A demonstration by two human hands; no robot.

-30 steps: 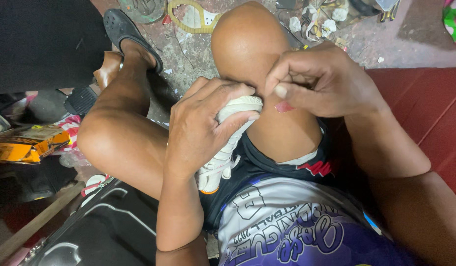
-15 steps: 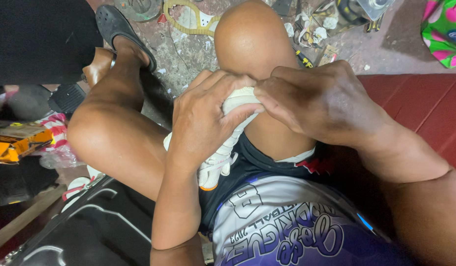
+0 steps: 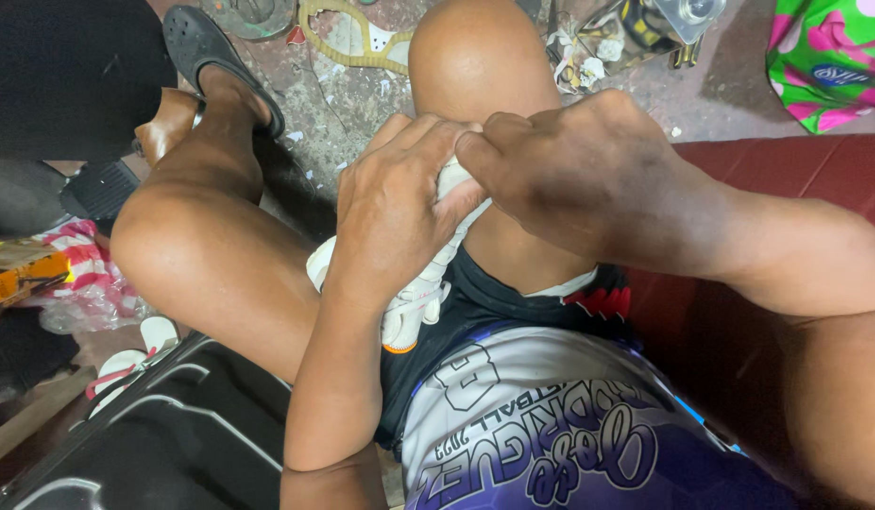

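Lap: white shoe [image 3: 414, 300], prob. toe-up

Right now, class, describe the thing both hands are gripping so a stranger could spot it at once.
Start at the bare raised knee at top centre. Just below it, the left hand and right hand meet on a white shoe wedged between the thighs. It is the only white laced thing there.

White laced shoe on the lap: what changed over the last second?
The right hand came down from the knee and closed over the white laced shoe beside the left hand. The left hand kept its grip; the shoe stayed on the thigh.
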